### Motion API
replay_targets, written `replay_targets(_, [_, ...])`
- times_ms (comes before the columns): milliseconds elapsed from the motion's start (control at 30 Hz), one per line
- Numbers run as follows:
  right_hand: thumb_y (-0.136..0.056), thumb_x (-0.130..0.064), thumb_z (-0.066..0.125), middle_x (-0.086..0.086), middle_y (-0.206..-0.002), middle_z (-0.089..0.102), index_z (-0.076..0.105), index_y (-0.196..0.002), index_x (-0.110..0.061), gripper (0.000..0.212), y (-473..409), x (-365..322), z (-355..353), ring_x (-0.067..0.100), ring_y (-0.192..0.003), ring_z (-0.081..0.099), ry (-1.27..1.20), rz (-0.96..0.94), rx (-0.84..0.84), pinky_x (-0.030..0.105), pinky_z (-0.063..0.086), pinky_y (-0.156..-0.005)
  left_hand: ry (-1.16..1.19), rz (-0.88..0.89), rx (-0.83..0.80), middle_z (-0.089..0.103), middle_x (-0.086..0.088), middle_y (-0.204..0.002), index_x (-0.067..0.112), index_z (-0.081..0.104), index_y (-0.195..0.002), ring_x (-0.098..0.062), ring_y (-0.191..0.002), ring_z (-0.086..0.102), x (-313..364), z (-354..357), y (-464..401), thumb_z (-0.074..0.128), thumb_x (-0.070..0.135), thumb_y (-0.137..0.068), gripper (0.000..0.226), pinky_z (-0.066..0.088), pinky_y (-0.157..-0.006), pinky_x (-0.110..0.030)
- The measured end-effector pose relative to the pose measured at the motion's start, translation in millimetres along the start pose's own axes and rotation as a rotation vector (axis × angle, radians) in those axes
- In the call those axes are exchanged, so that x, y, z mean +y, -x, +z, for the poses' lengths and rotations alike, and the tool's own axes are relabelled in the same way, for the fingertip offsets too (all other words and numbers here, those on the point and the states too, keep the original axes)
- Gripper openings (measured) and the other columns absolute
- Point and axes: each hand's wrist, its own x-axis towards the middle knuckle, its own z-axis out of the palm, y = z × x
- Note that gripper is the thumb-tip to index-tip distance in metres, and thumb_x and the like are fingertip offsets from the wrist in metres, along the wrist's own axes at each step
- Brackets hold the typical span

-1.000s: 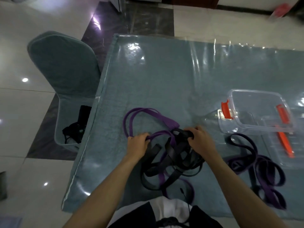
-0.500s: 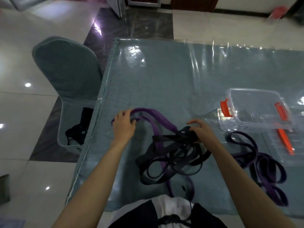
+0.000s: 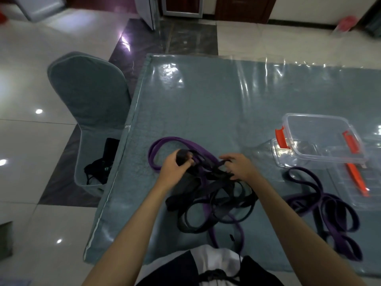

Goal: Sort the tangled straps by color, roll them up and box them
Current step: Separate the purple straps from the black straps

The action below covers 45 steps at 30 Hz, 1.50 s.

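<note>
A tangle of black straps (image 3: pixel 214 199) lies in front of me on the table, with a purple strap (image 3: pixel 165 141) looping out of it to the far left. My left hand (image 3: pixel 175 168) grips the end of a black strap pulled up from the tangle. My right hand (image 3: pixel 239 166) pinches black straps at the tangle's top. A separate pile of purple straps (image 3: pixel 329 209) lies to the right. The clear plastic box (image 3: pixel 321 139) with orange clips stands empty at the right.
The box's clear lid (image 3: pixel 362 182) with an orange clip lies right of the purple pile. The table carries a teal cloth under clear plastic (image 3: pixel 206 96). A covered chair (image 3: pixel 88 93) stands at the left edge, a dark item on its seat.
My left hand left the purple loop and moved right to the tangle, now gripping a black strap end. My right hand stayed on the black straps.
</note>
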Motion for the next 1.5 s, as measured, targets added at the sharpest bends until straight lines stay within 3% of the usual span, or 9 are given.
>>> replay_targets(67, [-0.097, -0.025, 0.07, 0.0, -0.123, 0.07, 0.07, -0.13, -0.021, 0.033, 1, 7, -6, 0.023, -0.117, 0.067, 0.317, -0.033, -0.031, 0.039, 0.056, -0.096, -0.013, 0.009, 0.082, 0.074, 0.01, -0.09, 0.021, 0.07, -0.093, 0.008, -0.085, 0.068, 6, -13, -5, 0.072, -0.01, -0.086, 0.031, 0.05, -0.085, -0.012])
replay_targets(200, [-0.092, -0.025, 0.066, 0.016, -0.117, 0.072, 0.071, -0.114, -0.012, 0.026, 7, 23, -11, 0.039, -0.113, 0.067, 0.547, 0.084, 0.056, 0.042, 0.054, -0.097, -0.032, 0.052, 0.109, 0.076, -0.002, -0.093, 0.014, 0.071, -0.095, -0.009, -0.092, 0.072, 17, -33, -8, 0.073, -0.011, -0.085, 0.026, 0.056, -0.088, -0.024])
replay_targets(367, [-0.091, -0.027, 0.071, 0.012, -0.151, 0.045, 0.041, -0.156, -0.024, 0.071, 15, 27, 3, 0.037, -0.144, 0.037, 0.614, 0.003, 0.271, 0.054, 0.037, -0.114, -0.102, 0.092, -0.057, 0.073, -0.014, -0.112, 0.003, 0.067, -0.118, -0.031, -0.11, 0.069, 25, -35, -10, 0.072, -0.009, -0.088, 0.033, 0.054, -0.104, -0.05])
replay_targets(567, [-0.097, -0.026, 0.065, 0.001, -0.174, 0.015, 0.023, -0.165, -0.034, 0.08, 10, 35, 22, 0.032, -0.162, 0.003, 0.549, 0.011, 0.042, 0.066, 0.013, -0.125, -0.227, -0.392, -0.066, 0.052, -0.01, -0.153, 0.008, 0.038, -0.155, -0.031, -0.144, 0.049, -11, -24, -6, 0.085, 0.024, -0.089, 0.083, 0.041, -0.119, -0.042])
replay_targets(833, [-0.1, -0.027, 0.066, 0.019, -0.166, 0.03, 0.018, -0.168, -0.025, 0.083, 22, 91, 19, 0.042, -0.147, 0.04, 0.277, 0.168, 0.11, 0.054, 0.037, -0.119, -0.397, -0.464, 0.131, 0.02, -0.015, -0.164, 0.026, 0.012, -0.162, -0.043, -0.145, 0.039, -43, 7, 48, 0.095, 0.036, -0.074, 0.121, 0.046, -0.113, -0.057])
replay_targets(1067, [-0.092, -0.019, 0.073, 0.008, -0.107, 0.07, 0.033, -0.16, -0.026, 0.079, 35, 99, 18, 0.025, -0.091, 0.064, 0.076, 0.146, 0.213, 0.033, 0.048, -0.085, -0.377, -0.462, 0.025, 0.065, -0.008, -0.136, 0.03, 0.018, -0.14, -0.03, -0.113, 0.069, -49, 29, 77, 0.093, 0.041, -0.076, 0.1, 0.055, -0.082, -0.04])
replay_targets(1200, [-0.092, -0.017, 0.078, 0.022, -0.143, 0.059, 0.023, -0.165, -0.014, 0.091, 40, 96, 26, 0.035, -0.127, 0.06, -0.097, 0.157, 0.205, 0.039, 0.048, -0.106, -0.513, -0.387, -0.105, 0.074, -0.008, -0.111, 0.036, -0.017, -0.163, -0.03, -0.094, 0.073, -51, 31, 83, 0.092, 0.047, -0.076, 0.14, 0.059, -0.082, -0.041])
replay_targets(1333, [-0.087, -0.018, 0.087, 0.02, -0.16, 0.042, 0.003, -0.168, -0.016, 0.117, 51, 90, 36, 0.037, -0.146, 0.045, -0.147, 0.126, 0.107, 0.049, 0.038, -0.121, -0.364, -0.305, -0.136, 0.074, -0.009, -0.119, 0.044, -0.017, -0.163, -0.026, -0.102, 0.074, -55, 37, 94, 0.083, 0.019, -0.089, 0.126, 0.058, -0.08, -0.029])
replay_targets(1500, [-0.091, 0.001, 0.076, 0.026, -0.146, 0.055, 0.004, -0.168, -0.014, 0.106, 60, 93, 41, 0.045, -0.13, 0.058, -0.208, 0.139, 0.118, 0.057, 0.047, -0.111, -0.258, -0.426, -0.202, 0.061, -0.002, -0.133, 0.023, 0.038, -0.142, -0.022, -0.116, 0.062, -54, 31, 94, 0.076, 0.012, -0.093, 0.063, 0.049, -0.088, -0.03])
